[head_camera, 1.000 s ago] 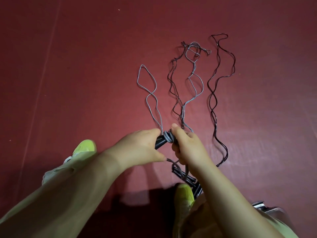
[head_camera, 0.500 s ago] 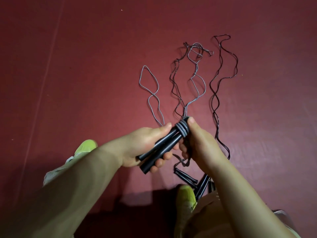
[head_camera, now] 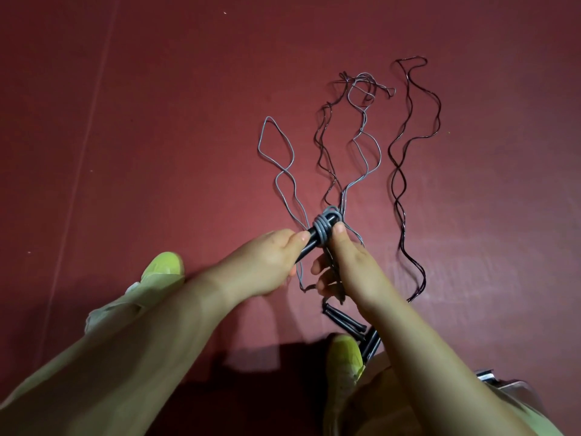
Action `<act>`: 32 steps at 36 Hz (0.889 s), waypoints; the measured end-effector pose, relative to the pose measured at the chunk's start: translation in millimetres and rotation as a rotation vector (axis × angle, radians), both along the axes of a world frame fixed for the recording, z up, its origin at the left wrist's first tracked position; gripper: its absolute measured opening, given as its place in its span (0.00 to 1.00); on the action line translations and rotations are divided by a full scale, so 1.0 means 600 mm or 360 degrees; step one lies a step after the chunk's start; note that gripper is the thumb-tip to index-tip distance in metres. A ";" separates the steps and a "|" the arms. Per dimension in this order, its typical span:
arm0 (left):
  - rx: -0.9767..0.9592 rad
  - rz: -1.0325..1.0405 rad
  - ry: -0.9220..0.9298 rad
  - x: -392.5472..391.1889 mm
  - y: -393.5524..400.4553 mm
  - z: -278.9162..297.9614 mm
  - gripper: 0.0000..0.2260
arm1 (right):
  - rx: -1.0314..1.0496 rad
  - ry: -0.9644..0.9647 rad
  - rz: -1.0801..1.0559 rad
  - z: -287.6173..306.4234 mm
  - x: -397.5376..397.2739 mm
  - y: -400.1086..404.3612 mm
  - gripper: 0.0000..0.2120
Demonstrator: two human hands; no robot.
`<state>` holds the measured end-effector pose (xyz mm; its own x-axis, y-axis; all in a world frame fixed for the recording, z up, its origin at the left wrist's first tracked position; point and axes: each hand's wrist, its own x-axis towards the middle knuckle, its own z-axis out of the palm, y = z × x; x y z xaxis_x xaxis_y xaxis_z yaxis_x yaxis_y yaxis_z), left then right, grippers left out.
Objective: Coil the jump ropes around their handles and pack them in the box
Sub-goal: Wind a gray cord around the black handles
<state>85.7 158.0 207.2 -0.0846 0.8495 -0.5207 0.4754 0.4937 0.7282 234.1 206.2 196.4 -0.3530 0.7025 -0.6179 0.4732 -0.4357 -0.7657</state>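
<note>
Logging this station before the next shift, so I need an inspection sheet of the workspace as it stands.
Surface: dark red floor, small specks.
Job's things: black handles held together, grey rope wound on them in a few turns; loose ropes ahead; spare handles near the feet. Box: nothing seen.
Clutter: metal object at lower right, unidentifiable.
Grips: left hand holds the handles; right hand pinches the coil.
Cables: nothing seen.
Surroundings: two yellow-green shoes.
</note>
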 end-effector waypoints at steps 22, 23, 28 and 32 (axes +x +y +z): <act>-0.0402 0.0026 -0.0921 0.000 0.005 0.043 0.19 | -0.0109 0.0417 -0.0342 0.024 0.002 0.013 0.19; -0.0528 0.0038 -0.1102 -0.002 0.002 0.049 0.19 | -0.0111 0.0485 -0.0342 0.023 0.003 0.013 0.18; -0.0914 0.0205 -0.1891 0.004 -0.001 0.064 0.33 | -0.0253 0.0879 -0.0371 0.035 0.002 0.016 0.21; -0.0808 0.0209 -0.1872 0.009 0.003 0.073 0.25 | -0.0254 0.1006 -0.0230 0.044 -0.002 0.018 0.24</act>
<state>91.3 159.9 251.3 0.5758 0.5556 -0.5998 -0.3940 0.8314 0.3918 232.6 216.9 222.9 -0.5908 0.6868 -0.4235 -0.1168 -0.5922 -0.7973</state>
